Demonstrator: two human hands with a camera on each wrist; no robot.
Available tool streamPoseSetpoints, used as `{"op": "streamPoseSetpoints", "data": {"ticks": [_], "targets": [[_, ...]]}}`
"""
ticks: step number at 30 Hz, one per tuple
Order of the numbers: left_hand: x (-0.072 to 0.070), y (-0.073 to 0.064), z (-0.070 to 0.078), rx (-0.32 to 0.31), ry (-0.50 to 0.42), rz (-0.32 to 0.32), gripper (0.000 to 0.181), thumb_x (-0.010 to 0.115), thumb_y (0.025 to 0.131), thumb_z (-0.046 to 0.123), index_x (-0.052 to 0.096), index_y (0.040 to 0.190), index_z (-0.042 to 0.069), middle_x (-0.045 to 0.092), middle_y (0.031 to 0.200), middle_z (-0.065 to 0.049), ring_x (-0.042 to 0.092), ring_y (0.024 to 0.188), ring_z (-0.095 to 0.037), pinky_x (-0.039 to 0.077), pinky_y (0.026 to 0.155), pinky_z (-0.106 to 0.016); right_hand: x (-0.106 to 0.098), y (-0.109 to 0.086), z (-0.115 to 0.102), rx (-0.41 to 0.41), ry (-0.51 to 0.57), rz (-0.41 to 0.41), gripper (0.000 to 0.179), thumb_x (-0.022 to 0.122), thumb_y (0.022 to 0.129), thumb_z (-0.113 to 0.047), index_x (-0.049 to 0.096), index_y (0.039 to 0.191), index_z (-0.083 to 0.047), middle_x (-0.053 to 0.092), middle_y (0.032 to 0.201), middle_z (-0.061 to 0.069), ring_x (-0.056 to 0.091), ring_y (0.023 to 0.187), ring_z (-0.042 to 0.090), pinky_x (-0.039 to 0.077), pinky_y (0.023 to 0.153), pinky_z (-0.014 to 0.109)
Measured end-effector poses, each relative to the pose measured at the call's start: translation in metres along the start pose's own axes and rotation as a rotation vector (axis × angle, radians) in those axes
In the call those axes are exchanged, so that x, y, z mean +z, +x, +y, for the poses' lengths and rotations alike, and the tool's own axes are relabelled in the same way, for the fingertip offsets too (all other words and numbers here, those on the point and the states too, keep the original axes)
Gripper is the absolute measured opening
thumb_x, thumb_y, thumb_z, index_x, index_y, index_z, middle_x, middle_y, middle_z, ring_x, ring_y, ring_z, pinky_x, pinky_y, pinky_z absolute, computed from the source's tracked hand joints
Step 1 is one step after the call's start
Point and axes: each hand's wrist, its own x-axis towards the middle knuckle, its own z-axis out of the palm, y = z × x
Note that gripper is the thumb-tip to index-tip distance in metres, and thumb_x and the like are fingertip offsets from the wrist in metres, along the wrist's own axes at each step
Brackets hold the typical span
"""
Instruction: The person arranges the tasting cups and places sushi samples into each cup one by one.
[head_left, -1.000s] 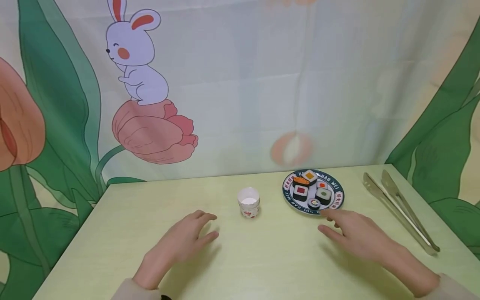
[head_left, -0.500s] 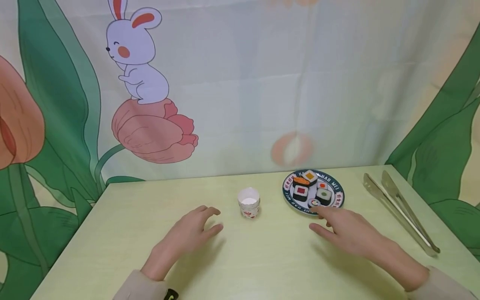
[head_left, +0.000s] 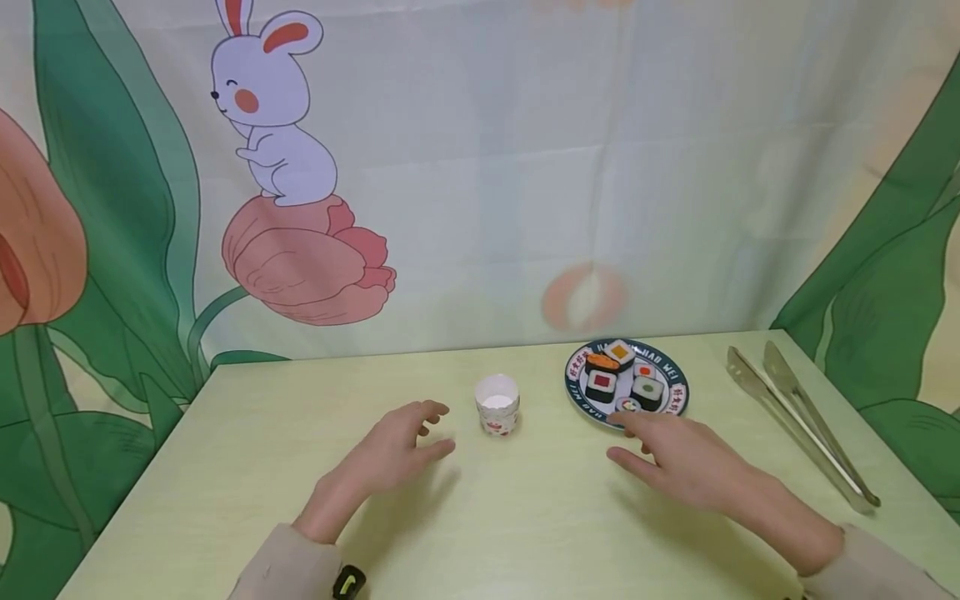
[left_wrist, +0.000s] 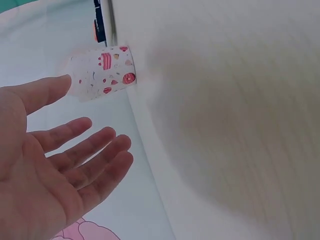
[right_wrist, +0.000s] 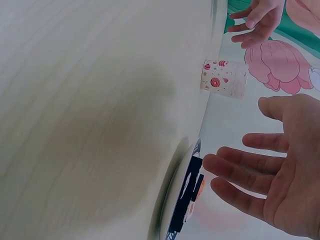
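1. Plate (head_left: 577,367) with sushi pieces (head_left: 602,385) lay right of cup (head_left: 498,408).
2. Left hand (head_left: 393,450) left of cup, right hand (head_left: 678,458) right — fingers loose, both holding nothing.
3. Handling appeared unstarted — tongs (head_left: 810,445) untouched, far right of cup.

Shiny metal tongs (head_left: 806,437), papery cup (head_left: 498,415) (matt, seemingly), creased cloth backdrop (head_left: 465,192).

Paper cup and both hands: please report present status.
Left hand empty, beside paper cup, not touching. Right hand empty, near sushi plate. Cup upright on table. Nothing visible between left hand and cup.
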Motion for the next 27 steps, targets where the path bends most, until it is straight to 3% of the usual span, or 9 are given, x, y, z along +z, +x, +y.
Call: {"op": "streamPoseSetpoints", "data": {"ticks": [7, 16, 27], "targets": [[-0.001, 0.005, -0.002, 0.001, -0.036, -0.005, 0.046, 0.073, 0.097, 0.021, 0.059, 0.136, 0.0, 0.065, 0.126, -0.016, 0.065, 0.11, -0.034, 0.052, 0.096, -0.049, 0.0, 0.005, -0.003, -0.03, -0.02, 0.0, 0.044, 0.063, 0.103, -0.041, 0.065, 0.133, -0.01, 0.071, 0.12, 0.005, 0.069, 0.084, 0.011, 0.058, 0.069, 0.034], [0.004, 0.018, 0.001, -0.043, -0.124, -0.022, 0.056, 0.075, 0.095, 0.017, 0.052, 0.143, -0.004, 0.062, 0.132, -0.02, 0.062, 0.116, -0.037, 0.05, 0.099, -0.05, 0.002, 0.016, -0.015, -0.036, -0.039, -0.021, 0.052, 0.06, 0.103, -0.047, 0.061, 0.14, -0.01, 0.07, 0.123, 0.005, 0.069, 0.083, 0.01, 0.057, 0.072, 0.034], [0.012, 0.029, 0.0, -0.06, -0.195, -0.038, 0.06, 0.079, 0.092, 0.014, 0.052, 0.142, -0.006, 0.059, 0.135, -0.022, 0.06, 0.12, -0.039, 0.049, 0.101, -0.05, 0.008, 0.031, -0.027, -0.102, -0.049, -0.014, 0.045, 0.063, 0.103, -0.039, 0.06, 0.138, -0.012, 0.07, 0.122, 0.004, 0.071, 0.091, 0.013, 0.058, 0.076, 0.037]]}}
